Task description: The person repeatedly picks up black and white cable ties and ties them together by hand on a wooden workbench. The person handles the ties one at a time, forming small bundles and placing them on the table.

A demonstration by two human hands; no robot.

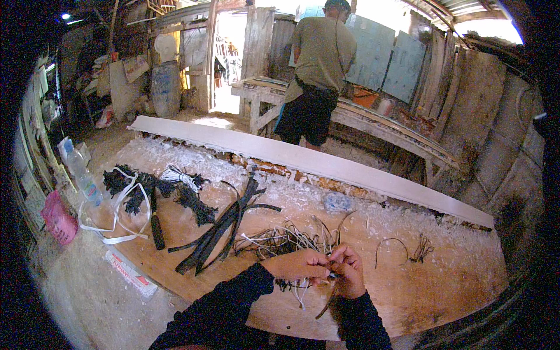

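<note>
My left hand (296,265) and my right hand (349,273) meet over the near middle of the wooden board, fingertips pinched together around thin cords. A dark strip (328,304) hangs below my right hand. Beneath my left hand, white cord ends (303,296) stick out. Just behind both hands spreads a tangled bundle of dark and white cords (274,240). The exact point between my fingertips is small and partly covered. Left of the bundle lie long black rubber-like strips (219,230), crossed over one another.
On the wooden board (449,286) lie black cord bundles (195,204), a white cord hank (179,176), a white strap loop (119,219) and a dark-handled tool (157,230). A long pale beam (315,162) borders the far side. A person (321,70) stands beyond at a bench (396,125).
</note>
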